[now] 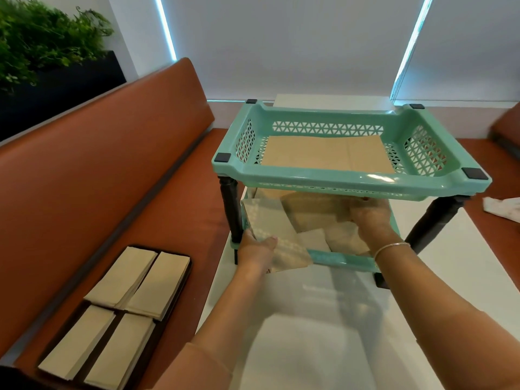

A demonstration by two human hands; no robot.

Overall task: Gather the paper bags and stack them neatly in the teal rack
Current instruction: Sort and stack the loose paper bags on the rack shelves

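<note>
Both my hands are at the lower tier of the rack (351, 180).

My left hand (257, 249) grips a bag (270, 220) at the tier's front left corner; my right hand (371, 218) reaches in, fingers on the bags (318, 212) inside. Another bag (323, 154) lies flat in the top tier.

The rack (351, 181) is teal with triangle-patterned cutout walls, black corner caps and black legs. The paper bags (326, 156) in it are plain brown; the one under the left fingers (267, 243) shows a pale dotted sheen. The counter (309, 333) is white, the seat (112, 153) rust-orange, the plant (42, 38) green.
</note>
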